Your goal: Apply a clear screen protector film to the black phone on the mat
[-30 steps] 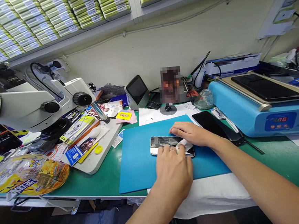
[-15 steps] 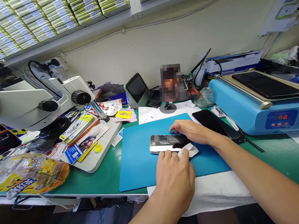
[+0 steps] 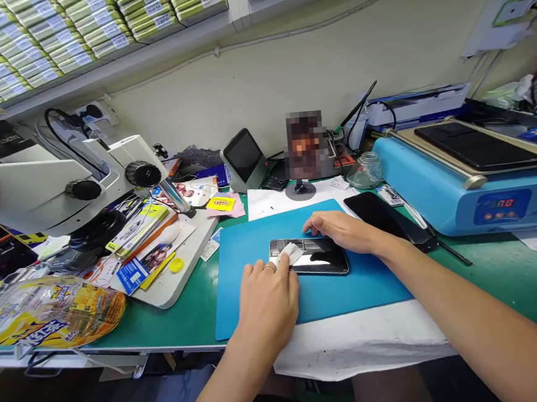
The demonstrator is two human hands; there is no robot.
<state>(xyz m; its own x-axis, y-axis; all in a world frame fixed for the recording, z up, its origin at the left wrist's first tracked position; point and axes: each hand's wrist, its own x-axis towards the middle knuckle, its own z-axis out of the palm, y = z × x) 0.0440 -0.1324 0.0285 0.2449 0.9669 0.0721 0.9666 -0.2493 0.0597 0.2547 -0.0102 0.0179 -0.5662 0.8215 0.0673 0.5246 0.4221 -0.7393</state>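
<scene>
A smartphone with a glossy, reflective screen lies face up on a blue mat. My left hand, a ring on one finger, pinches a folded white wipe and presses it on the left part of the screen. At the phone's far right edge rests my right hand, its fingers curled in against the edge; the lower fingers are hidden. To the right of this hand lies a second, black phone.
A microscope and a plastic jar stand on the left. On the right is a blue heating plate bearing a black phone. A glass jar, a small display and a mirror-like stand are at the back.
My left hand has slid the wipe from the phone's right end to its left part, uncovering the lower right corner. My right hand stays at the far edge.
</scene>
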